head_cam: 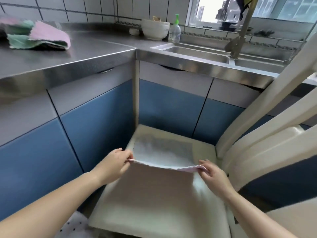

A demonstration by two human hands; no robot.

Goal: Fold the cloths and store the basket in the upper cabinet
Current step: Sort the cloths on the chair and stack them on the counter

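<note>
Item: cloth, pale grey-blue on top with a pink underside showing along the raised near edge. It lies spread over the seat of a cream chair, which serves as the folding surface. The far part rests flat on the seat; the near edge is lifted.

Left hand: fingers pinch the near-left corner of the cloth.
Right hand: fingers pinch the near-right corner. Both corners sit at much the same height, so the edge stays taut and straight between them, apparently so it can be carried over to meet the far edge for a first fold.

Further stock: a loose heap of pink and green cloths on the steel desk, top left, well apart from the chair, seemingly awaiting folding.

Also present: white bowls and a soap bottle beside the sink.

Basket and upper cabinet: not in view.

Progress: judged early.
</note>
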